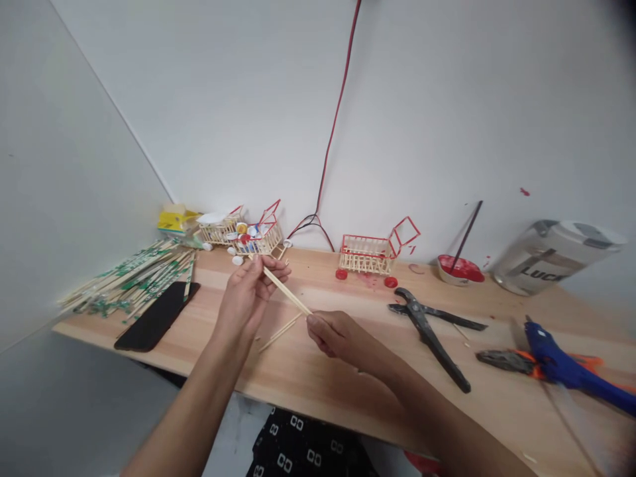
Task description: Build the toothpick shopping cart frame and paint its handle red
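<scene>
Over pale wooden tabletop (318, 371), left hand (246, 298) and right hand (335, 334) pinch thin bamboo stick (287, 293), seemingly aligning it; steadiness needed.

Pale bare wooden chopsticks (285, 291) cross a light, faintly grained wooden surface (318, 371). The small stick-built cart (370, 255) is cream with red trim and wheels. The plastic glue gun (566, 364) is blue

Black pliers (431, 334), blue glue gun (571, 364), paint bowl (460, 270) (red inside), phone (156, 317).
</scene>
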The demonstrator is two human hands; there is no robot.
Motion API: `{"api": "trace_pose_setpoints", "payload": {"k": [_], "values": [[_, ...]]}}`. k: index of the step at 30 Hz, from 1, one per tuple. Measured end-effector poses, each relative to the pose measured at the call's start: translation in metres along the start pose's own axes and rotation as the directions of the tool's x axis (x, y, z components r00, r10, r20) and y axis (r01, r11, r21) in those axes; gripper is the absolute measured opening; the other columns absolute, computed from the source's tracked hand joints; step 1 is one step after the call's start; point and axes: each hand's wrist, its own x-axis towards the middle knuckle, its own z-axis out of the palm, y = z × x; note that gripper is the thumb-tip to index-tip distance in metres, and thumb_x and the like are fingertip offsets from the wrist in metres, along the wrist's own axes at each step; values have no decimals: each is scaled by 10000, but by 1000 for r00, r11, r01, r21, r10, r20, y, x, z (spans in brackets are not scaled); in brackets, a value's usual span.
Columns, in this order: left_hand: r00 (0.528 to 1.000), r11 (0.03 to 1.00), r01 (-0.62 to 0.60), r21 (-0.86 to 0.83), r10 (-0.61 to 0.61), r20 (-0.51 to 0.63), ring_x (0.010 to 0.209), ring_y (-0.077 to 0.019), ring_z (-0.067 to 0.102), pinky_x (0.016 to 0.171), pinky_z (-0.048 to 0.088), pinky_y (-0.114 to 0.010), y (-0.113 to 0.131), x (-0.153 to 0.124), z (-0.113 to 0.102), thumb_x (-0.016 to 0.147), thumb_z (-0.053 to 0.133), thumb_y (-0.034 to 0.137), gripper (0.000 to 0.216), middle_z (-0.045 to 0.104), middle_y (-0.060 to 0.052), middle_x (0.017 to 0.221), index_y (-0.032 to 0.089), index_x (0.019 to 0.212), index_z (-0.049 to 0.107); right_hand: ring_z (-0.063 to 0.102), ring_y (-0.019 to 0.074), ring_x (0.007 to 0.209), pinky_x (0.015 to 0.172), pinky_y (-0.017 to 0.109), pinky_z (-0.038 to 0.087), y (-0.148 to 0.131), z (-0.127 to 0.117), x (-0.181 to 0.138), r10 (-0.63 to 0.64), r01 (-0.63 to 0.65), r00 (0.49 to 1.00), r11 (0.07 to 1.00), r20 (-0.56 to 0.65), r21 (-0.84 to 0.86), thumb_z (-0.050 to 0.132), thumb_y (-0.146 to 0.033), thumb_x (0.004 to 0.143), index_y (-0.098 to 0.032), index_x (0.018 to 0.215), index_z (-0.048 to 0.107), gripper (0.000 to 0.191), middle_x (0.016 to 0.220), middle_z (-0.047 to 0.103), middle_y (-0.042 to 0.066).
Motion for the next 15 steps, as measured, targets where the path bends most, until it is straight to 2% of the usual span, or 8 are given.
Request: {"api": "trace_pose_setpoints", "payload": {"k": [2, 3, 5, 7, 9, 12, 14, 15], "values": [[998, 1000, -27, -7, 26, -59, 613, -130, 612, 671, 502, -293, 16, 8, -14, 869, 618, 414, 271, 640, -4, 692, 167, 768, 575, 412, 96, 556, 578, 235, 345, -1, -4, -2, -17, 18, 999, 999, 30, -35, 266, -443, 1002, -197, 620, 393, 472, 589, 455, -34], [986, 994, -98, -39, 91, -138, 557, -106, 565, 628, 482, -267, 26, 13, -23, 908, 570, 393, 280, 608, 14, 641, 169, 741, 551, 412, 97, 561, 582, 237, 347, -1, -6, -3, -23, 27, 998, 998, 53, -65, 277, -413, 1001, -196, 614, 394, 459, 591, 457, -33], [920, 956, -257, -141, 196, -340, 486, -73, 454, 578, 442, -226, 47, 25, -44, 974, 462, 343, 341, 501, 48, 538, 171, 680, 473, 406, 98, 555, 570, 238, 345, 4, -13, -4, -17, 31, 994, 991, 107, -132, 311, -347, 988, -194, 598, 401, 428, 585, 457, -30], [871, 942, -280, -187, 167, -462, 437, -58, 345, 525, 398, -196, 64, 35, -62, 1004, 392, 322, 384, 409, 62, 485, 165, 656, 436, 408, 97, 536, 548, 236, 345, 9, -20, -3, 22, -1, 992, 986, 122, -168, 330, -279, 961, -193, 600, 435, 386, 574, 454, -30], [923, 962, -180, -206, 93, -373, 416, -53, 277, 447, 324, -175, 68, 38, -70, 990, 429, 316, 345, 367, 65, 481, 161, 685, 472, 408, 97, 516, 525, 230, 344, 13, -26, 0, 79, -73, 996, 986, 31, -153, 341, -231, 927, -191, 647, 514, 331, 563, 441, -33], [984, 980, 45, -196, -76, -158, 399, -41, 259, 385, 239, -147, 45, 25, -56, 922, 568, 269, 190, 329, 77, 502, 155, 772, 536, 393, 90, 491, 471, 217, 316, 17, -29, 5, 177, -178, 975, 984, -134, 7, 369, -245, 896, -181, 784, 598, 262, 585, 434, -39], [966, 955, 244, -169, -254, -42, 415, -32, 311, 386, 240, -136, 17, 9, -35, 877, 606, 170, 74, 414, 57, 554, 130, 827, 567, 360, 82, 471, 438, 209, 282, 20, -27, 8, 240, -219, 952, 968, -190, 126, 396, -287, 889, -174, 838, 604, 243, 591, 409, -48], [933, 926, 358, -121, -359, 17, 416, -29, 316, 377, 222, -140, 2, 0, -22, 863, 599, 120, 20, 475, 33, 596, 113, 857, 581, 337, 77, 462, 423, 205, 260, 22, -25, 10, 270, -232, 940, 954, -206, 192, 411, -320, 888, -171, 852, 598, 242, 595, 393, -54]]}}
